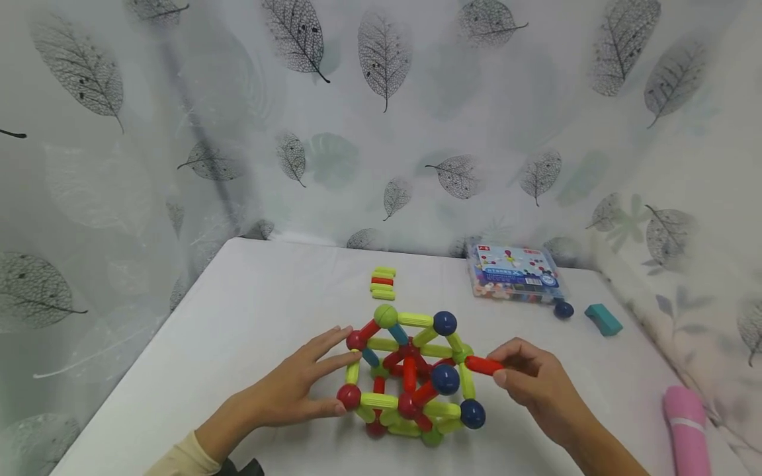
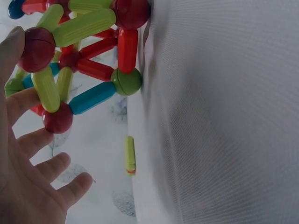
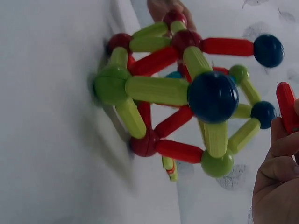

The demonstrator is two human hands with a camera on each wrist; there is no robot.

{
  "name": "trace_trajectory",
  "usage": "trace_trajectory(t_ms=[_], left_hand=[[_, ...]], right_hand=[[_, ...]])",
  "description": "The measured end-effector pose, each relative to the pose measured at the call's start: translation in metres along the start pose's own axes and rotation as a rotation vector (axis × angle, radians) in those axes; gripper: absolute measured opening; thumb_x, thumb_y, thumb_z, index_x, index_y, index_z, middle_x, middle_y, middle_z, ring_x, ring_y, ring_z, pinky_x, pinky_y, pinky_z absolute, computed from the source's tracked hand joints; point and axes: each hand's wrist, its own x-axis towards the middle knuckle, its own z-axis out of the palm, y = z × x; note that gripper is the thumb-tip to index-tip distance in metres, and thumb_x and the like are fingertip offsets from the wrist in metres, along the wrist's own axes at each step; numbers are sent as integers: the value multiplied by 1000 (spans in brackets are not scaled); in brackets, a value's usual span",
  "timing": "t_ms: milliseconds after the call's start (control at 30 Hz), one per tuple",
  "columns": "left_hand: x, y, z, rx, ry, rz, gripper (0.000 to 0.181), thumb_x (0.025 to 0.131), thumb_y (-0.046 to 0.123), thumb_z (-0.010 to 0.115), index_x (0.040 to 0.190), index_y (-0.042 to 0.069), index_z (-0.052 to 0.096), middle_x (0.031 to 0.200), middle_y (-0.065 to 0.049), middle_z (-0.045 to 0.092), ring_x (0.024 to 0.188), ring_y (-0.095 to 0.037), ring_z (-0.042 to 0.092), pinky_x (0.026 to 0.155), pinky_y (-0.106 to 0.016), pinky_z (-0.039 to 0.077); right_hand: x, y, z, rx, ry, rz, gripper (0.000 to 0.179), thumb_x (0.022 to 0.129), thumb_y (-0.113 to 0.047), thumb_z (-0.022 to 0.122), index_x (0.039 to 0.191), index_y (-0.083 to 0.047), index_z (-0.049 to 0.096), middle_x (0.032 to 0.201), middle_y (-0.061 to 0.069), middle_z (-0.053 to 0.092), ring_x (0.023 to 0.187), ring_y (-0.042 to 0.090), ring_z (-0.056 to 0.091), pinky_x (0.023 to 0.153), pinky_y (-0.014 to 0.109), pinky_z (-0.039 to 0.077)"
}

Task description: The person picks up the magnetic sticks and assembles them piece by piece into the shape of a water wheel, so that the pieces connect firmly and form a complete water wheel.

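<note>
A magnetic ball-and-rod structure (image 1: pixel 411 400) stands on the white table, built of red, green and dark blue balls joined by yellow-green, red and blue rods. My left hand (image 1: pixel 303 387) is at its left side with fingers spread and fairly straight, touching red balls (image 2: pixel 58 118) there. On the other side, my right hand (image 1: pixel 538 387) pinches a red rod (image 1: pixel 483 365) between thumb and fingers. In the head view the rod's tip overlaps the green ball (image 1: pixel 464 354); in the right wrist view that red rod (image 3: pixel 286 105) is apart from the structure.
Several loose yellow-green and red rods (image 1: pixel 383 284) lie in a row behind the structure. A clear plastic box (image 1: pixel 514 272) of pieces is at the back right, near a dark blue ball (image 1: pixel 563 309) and a teal block (image 1: pixel 604 320). A pink roll (image 1: pixel 686 430) lies at right.
</note>
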Motion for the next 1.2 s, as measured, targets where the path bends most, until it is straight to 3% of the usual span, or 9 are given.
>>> trace_trajectory(t_ms=[200, 433, 767, 967, 1033, 1100, 1200], left_hand=[[2, -1, 1, 2, 19, 14, 73, 91, 59, 68, 154, 29, 47, 168, 2, 26, 153, -30, 27, 106, -63, 45], [4, -2, 1, 5, 28, 21, 73, 90, 58, 68, 153, 29, 48, 168, 2, 26, 153, -30, 27, 106, -62, 45], [6, -3, 1, 7, 31, 30, 73, 90, 59, 68, 153, 28, 48, 168, 3, 26, 153, -29, 27, 107, -61, 45], [6, -4, -1, 7, 24, 30, 74, 89, 61, 68, 153, 30, 48, 168, 4, 27, 153, -28, 28, 106, -60, 46], [7, -6, -3, -26, 27, 19, 71, 90, 58, 68, 153, 30, 48, 166, 3, 30, 152, -28, 30, 105, -60, 47], [12, -10, -5, -118, 62, -9, 63, 94, 48, 68, 151, 27, 50, 162, 0, 39, 147, -28, 38, 104, -60, 48], [36, -24, -8, -274, 196, -131, 46, 98, 33, 67, 142, 22, 58, 143, -1, 60, 129, -25, 57, 98, -54, 54]], right_hand=[[-10, -4, 15, -43, -118, -37, 18, 95, -10, 70, 111, -3, 65, 106, 7, 67, 89, 23, 62, 77, 31, 59], [-7, 3, 14, -175, -228, -62, 23, 93, -13, 74, 112, -3, 66, 92, 11, 63, 76, 22, 59, 66, 30, 54], [-7, 10, 13, -322, -242, -61, 25, 90, -18, 78, 109, -5, 68, 84, 14, 59, 72, 19, 57, 60, 28, 50], [-9, 15, 13, -323, -229, -72, 25, 91, -18, 76, 111, -5, 69, 87, 15, 61, 74, 19, 58, 61, 28, 51], [-9, 16, 12, -318, -218, -70, 27, 92, -19, 76, 114, -5, 69, 91, 15, 63, 76, 20, 58, 64, 28, 52], [-10, 17, 11, -311, -190, -79, 27, 93, -19, 74, 115, -5, 69, 97, 14, 65, 80, 21, 60, 68, 27, 55], [-11, 18, 11, -297, -93, -117, 25, 97, -19, 70, 117, -5, 68, 107, 14, 67, 86, 21, 61, 73, 27, 56]])
